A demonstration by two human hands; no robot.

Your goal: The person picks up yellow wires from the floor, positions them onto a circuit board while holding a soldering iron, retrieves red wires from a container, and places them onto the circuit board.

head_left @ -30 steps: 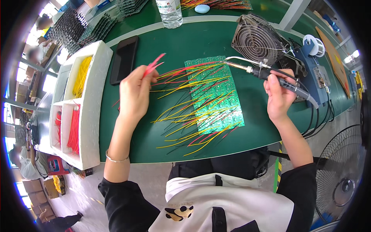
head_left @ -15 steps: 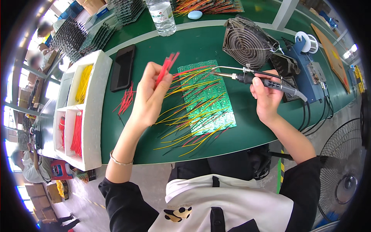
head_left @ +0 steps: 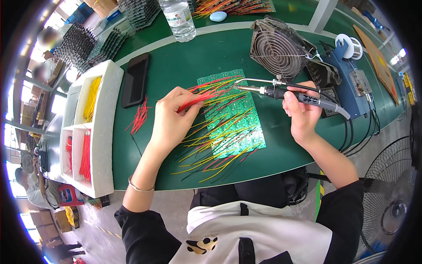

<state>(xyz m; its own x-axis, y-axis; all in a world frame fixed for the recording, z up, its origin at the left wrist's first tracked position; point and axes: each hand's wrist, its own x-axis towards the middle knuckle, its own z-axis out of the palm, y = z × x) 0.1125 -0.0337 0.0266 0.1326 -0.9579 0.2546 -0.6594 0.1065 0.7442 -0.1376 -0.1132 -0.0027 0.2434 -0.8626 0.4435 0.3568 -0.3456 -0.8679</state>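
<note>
A bundle of short red wires point(head_left: 198, 100) is pinched in my left hand point(head_left: 172, 118), with the wires' ends pointing right over the circuit board. My right hand point(head_left: 303, 110) grips a soldering iron point(head_left: 285, 93) with a thin curved metal feed tube above its barrel. The iron's tip is at the upper part of the green circuit board point(head_left: 239, 119), close to the red wire ends; whether they touch I cannot tell. Rows of yellow, red and black wires stick out from the board toward the left, several hanging past its edge.
A white foam box point(head_left: 103, 127) of yellow and red wires stands left, beside a black phone point(head_left: 135, 81) and loose red wires point(head_left: 140, 117). Behind are a water bottle point(head_left: 179, 22) and a caged fan point(head_left: 279, 48). A blue soldering station point(head_left: 349, 83) with a solder spool point(head_left: 349, 47) sits right.
My left hand has turned and lowered, so the red wires swung from pointing up to lying rightward over the board. The iron has shifted slightly left. The whole view has moved a little.
</note>
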